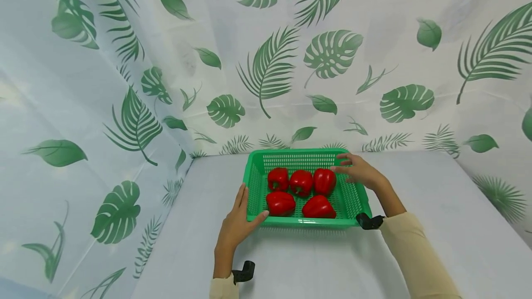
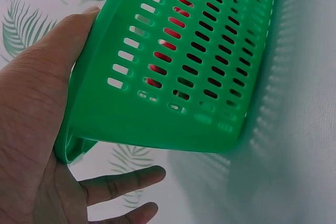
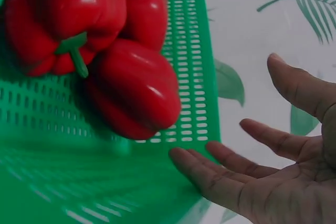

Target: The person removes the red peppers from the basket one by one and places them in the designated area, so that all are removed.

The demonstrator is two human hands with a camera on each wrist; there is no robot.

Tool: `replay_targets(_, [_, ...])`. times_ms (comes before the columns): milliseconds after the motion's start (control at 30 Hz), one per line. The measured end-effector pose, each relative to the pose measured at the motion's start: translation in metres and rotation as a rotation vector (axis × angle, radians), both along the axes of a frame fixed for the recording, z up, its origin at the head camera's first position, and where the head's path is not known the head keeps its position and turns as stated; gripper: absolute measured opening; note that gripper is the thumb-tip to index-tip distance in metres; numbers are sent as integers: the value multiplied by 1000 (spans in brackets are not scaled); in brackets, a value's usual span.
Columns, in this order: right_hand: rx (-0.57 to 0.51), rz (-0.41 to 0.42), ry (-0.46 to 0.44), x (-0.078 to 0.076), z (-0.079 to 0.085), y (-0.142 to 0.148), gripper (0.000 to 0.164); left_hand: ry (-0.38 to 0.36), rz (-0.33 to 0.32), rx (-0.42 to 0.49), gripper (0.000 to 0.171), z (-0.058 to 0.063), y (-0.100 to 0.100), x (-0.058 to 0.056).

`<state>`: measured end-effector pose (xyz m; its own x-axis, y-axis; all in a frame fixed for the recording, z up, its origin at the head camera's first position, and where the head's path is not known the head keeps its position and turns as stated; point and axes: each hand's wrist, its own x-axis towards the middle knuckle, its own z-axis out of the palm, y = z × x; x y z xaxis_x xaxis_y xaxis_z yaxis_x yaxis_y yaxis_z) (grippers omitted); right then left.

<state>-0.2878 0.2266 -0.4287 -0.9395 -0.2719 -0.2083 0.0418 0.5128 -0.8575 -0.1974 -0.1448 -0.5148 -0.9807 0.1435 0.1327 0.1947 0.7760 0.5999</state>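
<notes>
Peppers [image 1: 301,182], five and all red, lay inside a green slotted basket [image 1: 299,221], three in the back row and two in front. The basket stood on a white table [image 1: 212,176], whose near edge was cut off by the frame.

The left hand [image 1: 238,226] was at the basket's near left corner, its thumb lying against the rim and its fingers straight along the outside. From the left wrist, two fingers stretched free below the corner; the others were hidden. The peppers showed there only as red patches through the slots.

The right hand [image 1: 360,170] was over the basket's right side, fingers spread and loosely extended, gripping nothing. Its fingertips came near the back right pepper, but whether any touched it or the rim could not be told. The right wrist view cut off the hand at its right edge and some peppers at the top; one green stem [image 3: 73,51] was plain, while the basket wall below blurred.

Cream sleeves [image 1: 415,253] ran out of the frame, and the leaf-printed cloth [image 1: 374,13] behind was cropped too.
</notes>
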Motion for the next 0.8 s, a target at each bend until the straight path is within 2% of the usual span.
replay_targets(200, [-45,8,-123,-10,-8,-5,83,-7,2,14,98,-1,-1,0])
replay_targets(367, [-51,-8,-194,-16,-16,-10,80,-7,9,26,98,-2,0,1])
replay_targets(633, [-40,-53,-277,-29,-24,-14,79,3,11,38,95,-2,0,0])
replay_targets(800, [-38,-54,-297,-33,-29,-15,79,7,12,43,96,-3,0,0])
